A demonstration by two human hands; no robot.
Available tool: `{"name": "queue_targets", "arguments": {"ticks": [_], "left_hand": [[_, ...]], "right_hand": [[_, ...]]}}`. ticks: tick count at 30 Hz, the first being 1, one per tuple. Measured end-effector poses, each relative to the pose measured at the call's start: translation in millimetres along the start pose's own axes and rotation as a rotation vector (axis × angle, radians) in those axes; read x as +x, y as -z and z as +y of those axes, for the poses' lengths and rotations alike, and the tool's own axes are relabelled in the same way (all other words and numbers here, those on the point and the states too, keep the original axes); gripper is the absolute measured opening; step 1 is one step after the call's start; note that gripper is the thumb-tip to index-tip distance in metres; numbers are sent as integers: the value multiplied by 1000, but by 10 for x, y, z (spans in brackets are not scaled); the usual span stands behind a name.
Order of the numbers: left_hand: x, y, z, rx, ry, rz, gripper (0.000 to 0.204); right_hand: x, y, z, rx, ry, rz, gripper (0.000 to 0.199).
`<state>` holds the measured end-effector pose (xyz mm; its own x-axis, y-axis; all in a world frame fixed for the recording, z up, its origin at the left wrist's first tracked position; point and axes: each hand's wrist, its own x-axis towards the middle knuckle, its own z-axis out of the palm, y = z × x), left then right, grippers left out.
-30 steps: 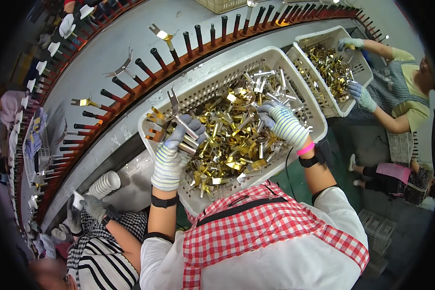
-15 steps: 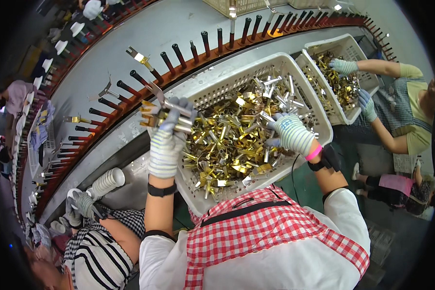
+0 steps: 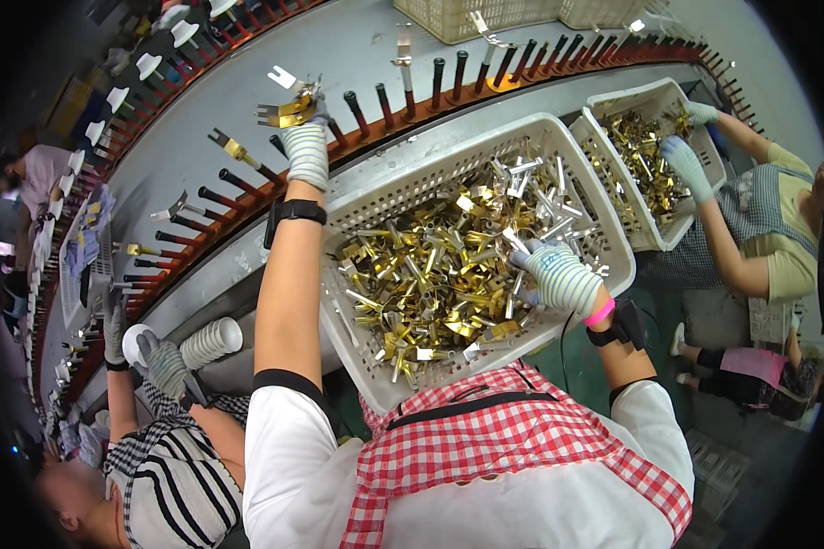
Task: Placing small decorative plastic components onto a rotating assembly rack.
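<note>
At about 8 o'clock a neighbouring person in a striped top [image 3: 169,485] has two gloved hands near a stack of white cups [image 3: 209,341] lying on its side by the edge of the grey surface [image 3: 357,50]. A curved row of dark pegs [image 3: 247,183] on a red-brown rail sweeps from 9 o'clock up toward 1 o'clock, and a few pegs carry metal pieces.

At about 11 o'clock the person's left hand [image 3: 304,137], in a striped knit glove with a black band at the wrist, is stretched out over the peg row, well away from the basket. It is clenched around a small bunch of brass clips [image 3: 288,105], which stick out above the fingers, right by the pegs.

In the middle sits the white plastic basket [image 3: 430,151], tilted toward the person and heaped with loose brass and silver metal parts [image 3: 439,274].

At about 3 o'clock the right hand [image 3: 558,274], also gloved and with a pink band at the wrist, lies down in the heap near the basket's right wall, fingers curled into the parts; whether it grips any cannot be told.

At about 2 o'clock another person's gloved hands [image 3: 682,156] work in a second white basket [image 3: 655,91] of similar parts.
</note>
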<state>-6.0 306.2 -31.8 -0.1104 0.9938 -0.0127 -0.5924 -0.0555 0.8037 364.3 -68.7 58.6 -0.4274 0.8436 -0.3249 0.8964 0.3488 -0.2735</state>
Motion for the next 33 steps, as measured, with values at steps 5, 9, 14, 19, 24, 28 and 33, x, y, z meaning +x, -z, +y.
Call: {"name": "queue_targets", "arguments": {"ticks": [5,9,14,19,24,28,33], "left_hand": [[-68,-77,-361,255,39,-77,40],[-432,543,-90,902,-204,311,32],[-1763,-701,69,239,-41,76,36],[-2649,-1033,201,515,89,-387,25],[-3030,-1134,150,593,232,-649,25],[-3165,-964,-82,856,80,-831,29],[-3263,-948,24,444,544,-568,31]], "right_hand": [[-62,-96,263,180,-73,106,45],[56,47,160,350,20,80,38],[-45,155,326,721,-33,332,28],[152,109,164,1122,-11,427,33],[267,209,-4,519,63,495,29],[282,270,-305,251,33,439,29],[287,158,-296,474,72,542,29]]}}
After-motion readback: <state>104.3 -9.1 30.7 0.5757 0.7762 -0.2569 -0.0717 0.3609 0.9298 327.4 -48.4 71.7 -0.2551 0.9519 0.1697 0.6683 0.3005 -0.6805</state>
